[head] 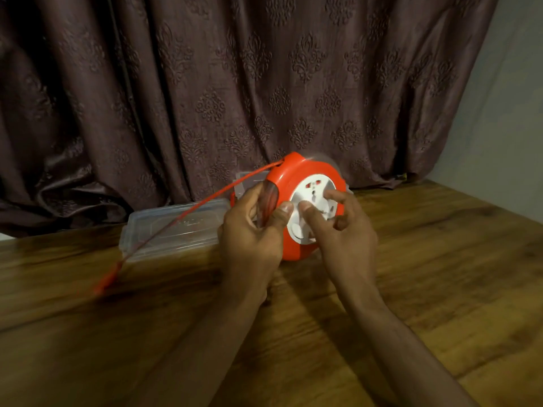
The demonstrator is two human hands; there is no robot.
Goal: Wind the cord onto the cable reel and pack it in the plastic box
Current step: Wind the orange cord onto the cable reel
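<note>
A round red cable reel point(296, 183) with a white socket face point(316, 201) stands on edge above the wooden table. My left hand point(252, 230) grips its left rim, thumb on the edge of the white face. My right hand point(340, 230) has fingers curled on the white face, index finger and thumb pressing on it. A red cord point(205, 201) runs out of the reel's top left, down over the lid to a blurred red end point(107, 279) above the table. A clear plastic box point(249, 179) stands behind the reel, mostly hidden.
A clear plastic lid point(173, 227) lies flat on the table point(440, 259) left of the reel. A dark patterned curtain point(235, 83) hangs along the table's far edge. A pale wall point(505, 127) is at the right.
</note>
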